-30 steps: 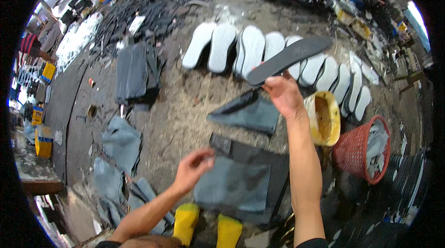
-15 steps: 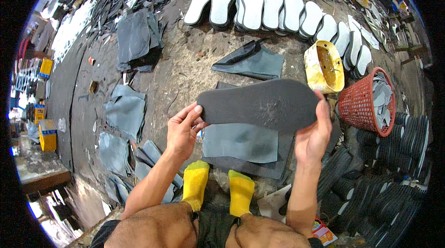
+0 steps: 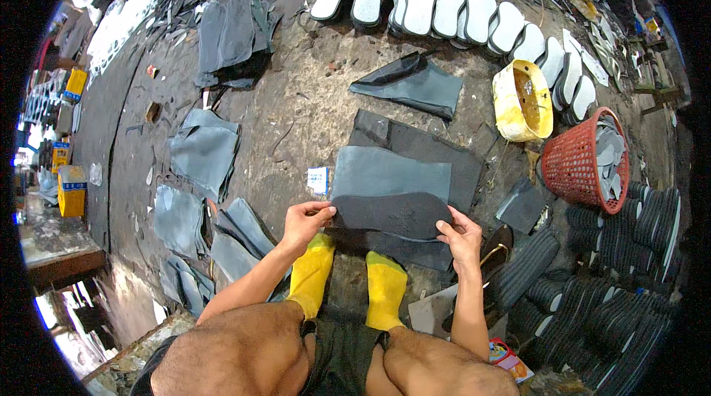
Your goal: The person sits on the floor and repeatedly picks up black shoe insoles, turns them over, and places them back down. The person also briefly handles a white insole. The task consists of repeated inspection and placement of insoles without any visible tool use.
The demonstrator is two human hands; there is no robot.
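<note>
A black, sole-shaped, foam-like piece (image 3: 392, 215) lies just below the frame's centre, pinched at both ends.
The left hand (image 3: 306, 223) grips its left end, the right hand (image 3: 462, 239) its right; it has just come down over the blue-grey rectangular sheet (image 3: 392, 169), apparently bringing the work there, though contact is unclear.

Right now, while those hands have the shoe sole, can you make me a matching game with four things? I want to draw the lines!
Things:
1. dark sole
2. basket
3. socks
4. white-topped soles

Matches:
A. yellow
B. lined up in a row on the far side
C. held at its ends by the left hand and right hand
D. red, with grey pieces inside

Right pairs: 1-C, 2-D, 3-A, 4-B
</note>
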